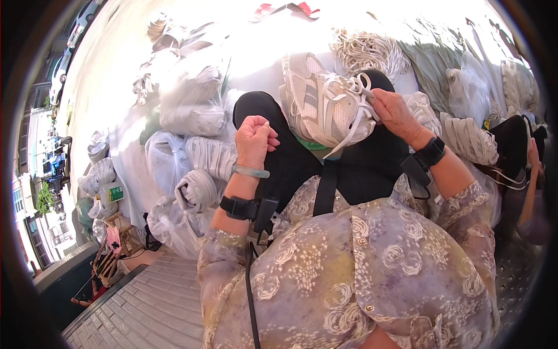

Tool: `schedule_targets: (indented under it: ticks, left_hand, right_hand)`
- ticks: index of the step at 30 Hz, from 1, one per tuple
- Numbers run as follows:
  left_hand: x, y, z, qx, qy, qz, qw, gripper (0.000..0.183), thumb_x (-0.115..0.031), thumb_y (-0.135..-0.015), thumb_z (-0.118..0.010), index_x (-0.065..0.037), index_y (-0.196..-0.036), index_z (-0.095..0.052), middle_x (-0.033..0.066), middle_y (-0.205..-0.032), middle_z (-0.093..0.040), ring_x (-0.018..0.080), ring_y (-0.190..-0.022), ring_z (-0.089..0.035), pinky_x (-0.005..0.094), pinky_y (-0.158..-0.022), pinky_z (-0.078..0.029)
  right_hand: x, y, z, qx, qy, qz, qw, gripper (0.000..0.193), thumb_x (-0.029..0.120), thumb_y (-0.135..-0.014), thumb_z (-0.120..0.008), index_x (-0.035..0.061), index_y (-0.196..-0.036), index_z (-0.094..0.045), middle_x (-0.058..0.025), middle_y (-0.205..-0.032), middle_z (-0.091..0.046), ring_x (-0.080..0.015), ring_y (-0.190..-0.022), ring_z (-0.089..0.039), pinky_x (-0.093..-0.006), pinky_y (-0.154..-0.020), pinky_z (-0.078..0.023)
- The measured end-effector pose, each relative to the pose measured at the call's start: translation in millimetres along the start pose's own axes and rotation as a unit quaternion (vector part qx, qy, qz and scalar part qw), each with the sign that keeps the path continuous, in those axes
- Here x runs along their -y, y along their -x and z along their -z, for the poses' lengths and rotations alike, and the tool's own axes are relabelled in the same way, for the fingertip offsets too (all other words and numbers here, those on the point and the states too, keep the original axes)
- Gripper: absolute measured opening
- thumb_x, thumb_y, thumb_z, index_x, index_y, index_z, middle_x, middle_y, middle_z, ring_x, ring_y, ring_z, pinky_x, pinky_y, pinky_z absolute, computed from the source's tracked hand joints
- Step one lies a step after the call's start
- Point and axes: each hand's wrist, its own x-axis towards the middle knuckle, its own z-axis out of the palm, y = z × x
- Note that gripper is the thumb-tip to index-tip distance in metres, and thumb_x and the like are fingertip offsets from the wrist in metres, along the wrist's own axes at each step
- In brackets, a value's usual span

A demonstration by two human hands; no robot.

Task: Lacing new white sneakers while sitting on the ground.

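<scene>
A white and beige sneaker [334, 107] with grey panels and mesh rests between my black-clad knees. Its white laces [349, 96] are threaded at the front, and a loose end hangs below. My right hand [398, 113] is closed at the sneaker's right side, fingers pinching its edge by the laces; the exact part they grip is partly hidden. Left of the shoe, my left hand [256, 139] hovers above my left thigh. Its fingers are curled in with the thumb against them, and whatever they may hold does not show.
Clear plastic bags [192, 102] and rolled bundles of white shoe parts [197, 189] lie to the left. A heap of white laces [372, 52] is at the far side. Another person's arm [529, 180] shows at the right. A wooden chair [107, 262] stands lower left.
</scene>
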Motion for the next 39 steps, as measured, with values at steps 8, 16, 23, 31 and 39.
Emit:
schedule_targets:
  ticks: [8, 16, 23, 31, 39]
  left_hand:
    - [13.3, -19.8, -24.2, 0.081, -0.103, 0.013, 0.991, 0.007, -0.008, -0.088, -0.048, -0.005, -0.092, -0.054, 0.0045, -0.08, -0.059, 0.0094, -0.062, -0.058, 0.0213, -0.051, -0.048]
    - [37.5, -32.2, -34.7, 0.073, -0.132, 0.004, 0.989, 0.043, -0.044, -0.089, -0.049, -0.004, -0.102, -0.055, 0.0037, -0.086, -0.057, 0.0091, -0.069, -0.054, 0.0224, -0.058, -0.048]
    - [40.8, -18.9, -41.2, 0.063, -0.237, -0.064, 0.967, 0.064, -0.057, -0.086, -0.044, 0.001, -0.112, -0.053, 0.0155, -0.089, -0.063, 0.0273, -0.087, -0.061, 0.0328, -0.078, -0.045]
    - [43.2, -24.4, -44.3, 0.09, -0.265, -0.063, 0.958, 0.063, -0.055, -0.086, -0.044, 0.002, -0.112, -0.05, 0.0214, -0.091, -0.062, 0.0339, -0.09, -0.061, 0.0373, -0.078, -0.045]
    - [58.7, -30.9, -29.6, 0.08, -0.186, 0.015, 0.979, 0.057, -0.047, -0.088, -0.049, 0.0, -0.12, -0.05, 0.0061, -0.089, -0.06, 0.01, -0.073, -0.057, 0.0224, -0.054, -0.046]
  right_hand:
    - [-5.8, 27.5, 33.9, 0.012, -0.268, -0.254, 0.929, 0.029, 0.025, -0.095, -0.043, 0.002, -0.1, -0.059, 0.0013, -0.071, -0.056, -0.005, -0.054, -0.052, -0.0191, -0.051, -0.047]
    - [7.1, 0.6, -3.1, 0.017, 0.01, -0.064, 0.998, 0.02, 0.014, -0.091, -0.043, 0.0008, -0.078, -0.049, -0.0116, -0.062, -0.052, -0.0218, -0.053, -0.056, -0.0344, -0.049, -0.044]
    - [10.9, -29.2, -42.7, 0.097, 0.09, -0.037, 0.991, 0.017, 0.018, -0.083, -0.054, 0.0011, -0.081, -0.052, -0.017, -0.067, -0.055, -0.0365, -0.07, -0.057, -0.044, -0.063, -0.043]
    - [4.6, -18.4, -33.9, 0.104, 0.063, -0.106, 0.987, 0.033, 0.016, -0.071, -0.059, 0.0007, -0.1, -0.055, -0.0153, -0.079, -0.061, -0.0344, -0.078, -0.06, -0.0414, -0.072, -0.047]
    - [14.0, -43.2, -58.1, 0.139, 0.11, -0.198, 0.964, 0.029, 0.007, -0.072, -0.057, 0.001, -0.1, -0.054, -0.0185, -0.091, -0.064, -0.0331, -0.089, -0.063, -0.0402, -0.076, -0.049]
